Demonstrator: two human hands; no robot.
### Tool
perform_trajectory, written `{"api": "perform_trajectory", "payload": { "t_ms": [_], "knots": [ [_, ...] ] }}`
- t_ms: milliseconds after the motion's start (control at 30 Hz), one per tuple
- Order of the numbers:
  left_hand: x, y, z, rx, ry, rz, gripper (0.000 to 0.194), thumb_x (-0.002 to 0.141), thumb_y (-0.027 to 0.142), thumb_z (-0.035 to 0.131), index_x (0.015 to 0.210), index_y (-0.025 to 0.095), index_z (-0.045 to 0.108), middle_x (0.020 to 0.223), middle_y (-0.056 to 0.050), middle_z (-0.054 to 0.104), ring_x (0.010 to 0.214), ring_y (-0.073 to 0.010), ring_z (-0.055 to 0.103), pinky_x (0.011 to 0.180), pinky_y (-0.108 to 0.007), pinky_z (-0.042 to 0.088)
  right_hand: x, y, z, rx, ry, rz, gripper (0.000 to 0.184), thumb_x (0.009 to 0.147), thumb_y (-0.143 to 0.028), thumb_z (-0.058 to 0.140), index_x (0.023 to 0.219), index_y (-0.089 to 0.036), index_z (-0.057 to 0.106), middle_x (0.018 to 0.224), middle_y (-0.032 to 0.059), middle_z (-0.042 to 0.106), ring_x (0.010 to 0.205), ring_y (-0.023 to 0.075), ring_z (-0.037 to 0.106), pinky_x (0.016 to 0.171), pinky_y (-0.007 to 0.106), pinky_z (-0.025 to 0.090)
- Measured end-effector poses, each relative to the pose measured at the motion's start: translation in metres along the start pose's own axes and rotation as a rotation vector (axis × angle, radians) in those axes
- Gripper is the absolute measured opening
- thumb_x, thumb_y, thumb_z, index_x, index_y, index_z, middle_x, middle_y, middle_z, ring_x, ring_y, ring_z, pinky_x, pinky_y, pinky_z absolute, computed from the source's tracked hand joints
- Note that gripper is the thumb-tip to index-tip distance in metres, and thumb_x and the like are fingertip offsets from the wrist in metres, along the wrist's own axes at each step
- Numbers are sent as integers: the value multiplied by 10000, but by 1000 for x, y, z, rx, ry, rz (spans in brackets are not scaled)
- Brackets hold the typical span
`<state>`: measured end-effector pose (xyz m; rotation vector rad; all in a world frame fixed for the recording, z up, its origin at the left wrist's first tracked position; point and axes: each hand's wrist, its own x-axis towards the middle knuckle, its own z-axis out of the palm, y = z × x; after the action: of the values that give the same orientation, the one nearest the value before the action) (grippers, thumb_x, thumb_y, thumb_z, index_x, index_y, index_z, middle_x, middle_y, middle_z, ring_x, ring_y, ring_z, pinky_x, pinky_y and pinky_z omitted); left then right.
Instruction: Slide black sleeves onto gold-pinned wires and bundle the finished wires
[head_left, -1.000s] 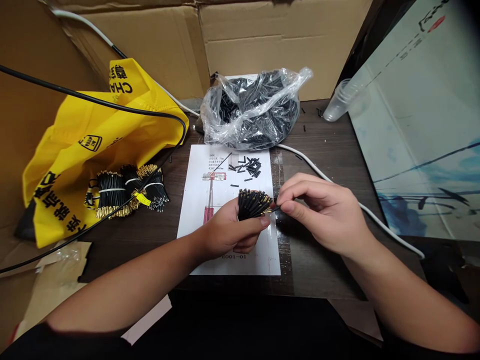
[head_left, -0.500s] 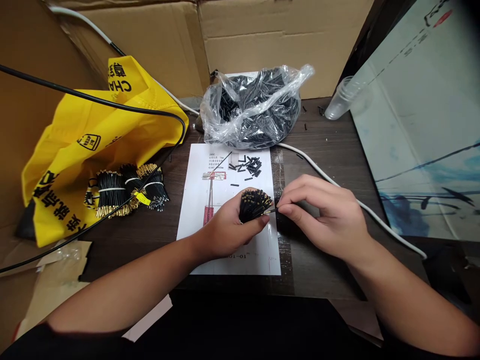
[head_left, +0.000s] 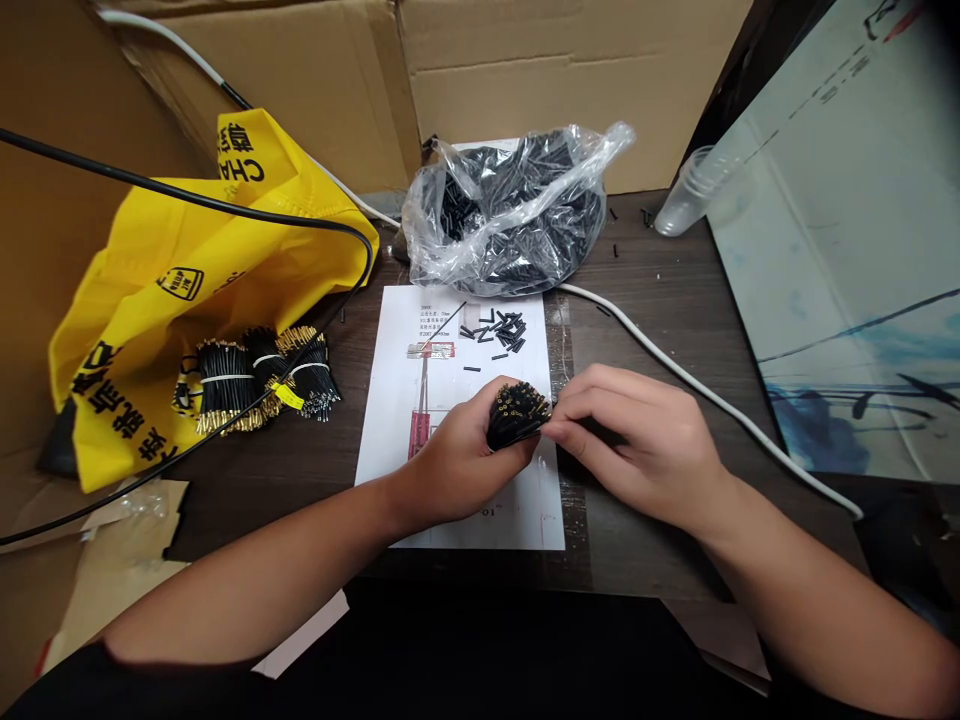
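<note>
Three bundles (head_left: pixel 225 390) lie banded; my left hand (head_left: pixel 454 465) grips a fourth bundle (head_left: pixel 516 418), right hand (head_left: pixel 649 435) pinches its edge; tubes (head_left: pixel 513 328) unfitted.

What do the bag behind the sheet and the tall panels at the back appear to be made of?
Bag: probably thin glossy plastic; see-through, with crinkled highlights.
Back panels: apparently matte cardboard; plain brown, creased.

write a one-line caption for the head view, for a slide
Left hand grips a bundle of black wires above a printed sheet, right hand at its edge.
</note>
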<state>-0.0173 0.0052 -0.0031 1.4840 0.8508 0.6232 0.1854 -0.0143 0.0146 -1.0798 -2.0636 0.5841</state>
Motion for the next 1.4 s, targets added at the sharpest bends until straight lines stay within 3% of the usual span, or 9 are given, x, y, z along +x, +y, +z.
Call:
{"api": "perform_trajectory", "payload": {
  "t_ms": [200, 333, 433, 600, 700, 800, 1000, 1233, 1400],
  "knots": [
    [-1, 0, 1, -94, 0, -48, 190, 833, 215, 690, 951, 164, 550, 847, 4, 542, 762, -111, 512, 698, -232, 436, 1, -2, 3, 57, 27, 23, 85, 881, -255, 675, 813, -207, 661, 772, 33, 650, 709, 163, 599, 656, 315, 485],
    [-3, 2, 1, -409, -104, -304, 246, 828, 229, 676, 988, 196, 492, 607, 90, 445, 438, -48, 375, 416, -173, 331, 0, -2, 3, 100, 97, 18, 107, 872, -309, 691, 866, -204, 675, 787, 44, 659, 720, 174, 612, 655, 325, 495],
    [-4, 6, 0, -696, -244, -427, 249, 826, 189, 624, 1029, 210, 482, 544, 116, 417, 346, -28, 264, 326, -141, 254, 0, -5, 3, 82, 221, -19, 144, 870, -288, 692, 993, -216, 673, 854, 51, 674, 794, 188, 633, 712, 346, 522],
    [-3, 6, -6, -904, -397, -430, 86, 844, 189, 563, 923, 172, 532, 521, 80, 430, 351, -38, 313, 331, -136, 328, -1, -10, 9, 10, 217, -66, 288, 851, -187, 695, 1128, -246, 644, 999, 62, 677, 874, 192, 645, 768, 371, 550],
    [-3, 4, -7, -997, -429, -395, 118, 855, 232, 538, 955, 171, 554, 566, 55, 467, 363, -49, 348, 340, -152, 361, 0, -12, 15, -7, 226, -66, 303, 849, -160, 691, 1141, -226, 645, 1001, 65, 677, 850, 177, 642, 756, 360, 553],
    [-2, 4, -7, -1035, -429, -389, 134, 842, 249, 516, 926, 160, 570, 578, 38, 471, 370, -59, 361, 346, -165, 375, 0, -13, 18, -38, 255, -55, 288, 855, -156, 679, 1132, -225, 650, 981, 63, 679, 855, 179, 645, 745, 358, 554],
    [-1, 3, -5, -1030, -387, -402, 183, 804, 279, 517, 690, 137, 536, 546, 30, 417, 369, -53, 327, 348, -165, 331, -3, -12, 22, -195, 285, -43, 325, 836, -226, 711, 1152, -253, 642, 1022, 70, 693, 889, 219, 649, 775, 398, 538],
    [0, 2, -5, -996, -296, -441, 334, 765, 461, 497, 652, 147, 503, 552, 8, 405, 430, -92, 387, 413, -221, 334, -7, -7, 25, -346, 241, -67, 425, 832, -299, 713, 1242, -238, 616, 1075, 83, 707, 916, 249, 644, 781, 412, 501],
    [-1, 0, -2, -900, -270, -439, 460, 834, 570, 425, 633, 161, 488, 512, 10, 393, 454, -107, 389, 461, -243, 338, -9, -5, 25, -421, 209, -85, 403, 849, -311, 685, 1238, -227, 621, 1057, 83, 718, 883, 250, 631, 745, 408, 479]
  ]
}}
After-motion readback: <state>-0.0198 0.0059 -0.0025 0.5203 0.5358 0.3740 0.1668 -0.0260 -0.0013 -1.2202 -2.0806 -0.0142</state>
